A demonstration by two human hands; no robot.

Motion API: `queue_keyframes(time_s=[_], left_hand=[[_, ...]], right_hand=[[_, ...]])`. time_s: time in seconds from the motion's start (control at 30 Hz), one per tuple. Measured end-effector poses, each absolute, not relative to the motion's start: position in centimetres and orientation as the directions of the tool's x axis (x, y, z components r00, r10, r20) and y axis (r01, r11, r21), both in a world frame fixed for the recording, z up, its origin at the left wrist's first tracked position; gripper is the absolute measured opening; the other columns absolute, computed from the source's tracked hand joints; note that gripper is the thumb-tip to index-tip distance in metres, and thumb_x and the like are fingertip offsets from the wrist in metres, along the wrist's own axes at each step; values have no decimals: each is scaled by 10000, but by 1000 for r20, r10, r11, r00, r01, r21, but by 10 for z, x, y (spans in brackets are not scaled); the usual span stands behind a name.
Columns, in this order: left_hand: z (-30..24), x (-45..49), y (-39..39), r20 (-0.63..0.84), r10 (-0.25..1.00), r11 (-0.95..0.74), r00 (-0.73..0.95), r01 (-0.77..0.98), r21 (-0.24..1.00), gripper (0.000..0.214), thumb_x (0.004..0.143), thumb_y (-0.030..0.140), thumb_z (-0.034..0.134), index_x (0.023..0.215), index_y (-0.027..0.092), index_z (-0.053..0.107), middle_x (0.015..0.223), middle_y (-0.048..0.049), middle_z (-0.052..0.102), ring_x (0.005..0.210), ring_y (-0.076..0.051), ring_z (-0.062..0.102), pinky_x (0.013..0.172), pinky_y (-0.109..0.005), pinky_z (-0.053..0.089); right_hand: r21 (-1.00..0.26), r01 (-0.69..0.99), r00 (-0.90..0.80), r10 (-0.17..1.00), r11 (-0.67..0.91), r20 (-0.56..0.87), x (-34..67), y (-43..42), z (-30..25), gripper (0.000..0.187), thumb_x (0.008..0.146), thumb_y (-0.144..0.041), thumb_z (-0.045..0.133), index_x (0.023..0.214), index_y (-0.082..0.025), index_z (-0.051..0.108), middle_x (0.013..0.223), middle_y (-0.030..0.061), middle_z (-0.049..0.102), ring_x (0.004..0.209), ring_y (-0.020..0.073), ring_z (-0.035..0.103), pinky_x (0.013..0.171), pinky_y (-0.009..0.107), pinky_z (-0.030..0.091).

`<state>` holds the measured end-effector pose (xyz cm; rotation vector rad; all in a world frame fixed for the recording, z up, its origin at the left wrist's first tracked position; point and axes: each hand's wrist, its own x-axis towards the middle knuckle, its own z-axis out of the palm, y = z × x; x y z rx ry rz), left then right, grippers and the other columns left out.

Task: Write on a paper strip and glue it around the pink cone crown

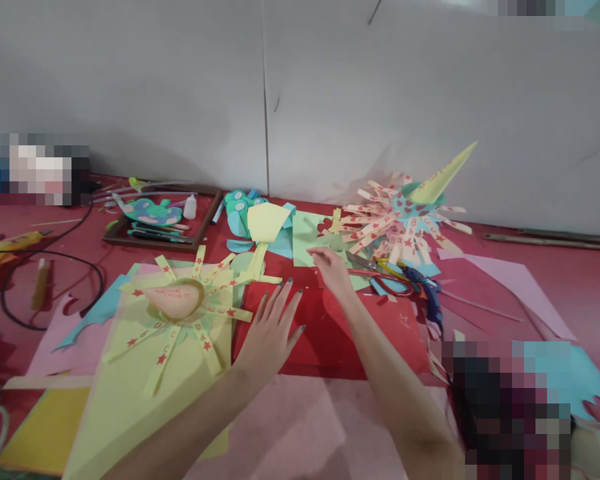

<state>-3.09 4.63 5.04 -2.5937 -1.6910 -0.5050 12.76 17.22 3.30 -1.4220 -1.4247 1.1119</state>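
My left hand [275,327] rests with fingers spread on the left part of a red sheet [370,333]. My right hand [331,269] is over the sheet's far edge, its fingertips pressed together beside a light green paper [305,233]; anything between them is too small to make out. Left of my left hand, a paper craft with a cone and radiating yellow strips [177,300] lies on a large yellow-green sheet [130,407]. Scissors with red handles [395,285] and a dark blue glue gun [431,300] lie right of my right hand.
A brown tray [155,241] holds pens, a small white bottle [191,207] and a green paper cutout [153,212]. At the back right stands a spiky paper craft with a tall yellow cone [445,173]. Pink paper [525,287] and a black cable [103,280] lie around.
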Motion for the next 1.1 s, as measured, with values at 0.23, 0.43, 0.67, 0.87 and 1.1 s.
queue_keyframes(time_s=[0.23,0.43,0.67,0.87,1.1], left_hand=[[40,-27,63,150,919,-380,365,921,87,469,903,293,393,1342,130,405,1448,-129,341,1323,-258,335,1068,-428,330],[41,-18,99,12,946,-323,324,941,97,493,897,273,418,1349,76,396,1434,-161,354,1333,-276,312,1089,-423,287],[35,-6,114,-50,962,-256,267,953,161,409,907,303,411,1301,217,482,1464,-168,287,1315,-331,330,1037,-469,331],[33,-3,114,-51,964,-256,261,962,93,479,903,370,401,1315,134,458,1453,-182,304,1244,-306,425,1002,-418,372],[33,-2,132,-56,949,-311,311,950,-1,553,903,395,363,1306,24,443,1450,-185,311,1142,-317,458,896,-426,416]], right_hand=[[-911,409,-66,998,51,26,149,145,46,253,808,-327,454,914,-198,644,984,59,676,935,187,616,869,341,465],[-826,523,-178,974,213,138,158,116,33,218,843,-261,422,910,-223,625,1027,58,659,982,188,604,897,365,459],[-778,576,-192,967,251,170,168,96,41,214,865,-227,410,933,-231,612,1071,69,637,1041,192,582,921,364,450],[-778,576,-178,968,250,178,171,91,40,204,875,-236,411,942,-237,604,1086,71,627,1048,191,580,929,370,451],[-799,562,-183,974,213,131,170,90,31,208,874,-250,414,939,-239,611,1112,72,618,1059,190,579,935,372,449]])
